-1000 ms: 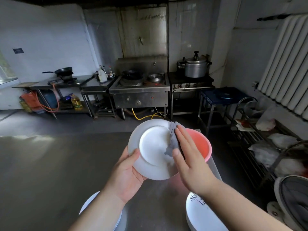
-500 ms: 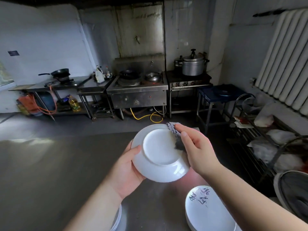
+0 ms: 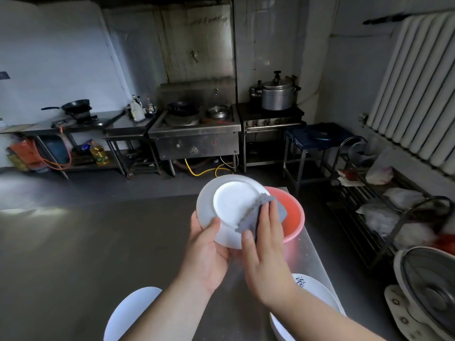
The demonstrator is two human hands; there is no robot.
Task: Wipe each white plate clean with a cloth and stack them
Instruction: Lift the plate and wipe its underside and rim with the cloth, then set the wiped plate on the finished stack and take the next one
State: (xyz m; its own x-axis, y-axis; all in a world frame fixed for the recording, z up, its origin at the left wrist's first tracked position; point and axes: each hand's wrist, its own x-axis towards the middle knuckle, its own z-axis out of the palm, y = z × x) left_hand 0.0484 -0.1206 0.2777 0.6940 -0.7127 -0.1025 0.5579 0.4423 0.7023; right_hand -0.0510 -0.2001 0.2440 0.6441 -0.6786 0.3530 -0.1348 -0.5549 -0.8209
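1. The left hand point(image 3: 205, 252) grips a white plate point(image 3: 229, 207) by its lower rim, thumb curled over the underside, above the steel table point(image 3: 73, 254).
2. The right hand point(image 3: 264, 244) presses a grey cloth point(image 3: 258, 212) on the plate's right side, fingers straight and together.
3. A pink basin point(image 3: 293, 217) sits just behind.
4. More plates lie lower left point(image 3: 128, 308) and lower right point(image 3: 317, 294).

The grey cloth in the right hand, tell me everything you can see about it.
The grey cloth is a small, thin, soft-looking rag with a scalloped edge. The right hand presses it flat with straight fingers against the underside of the white plate, at the plate's right edge, thumb below it. Part of it overhangs toward the pink basin.
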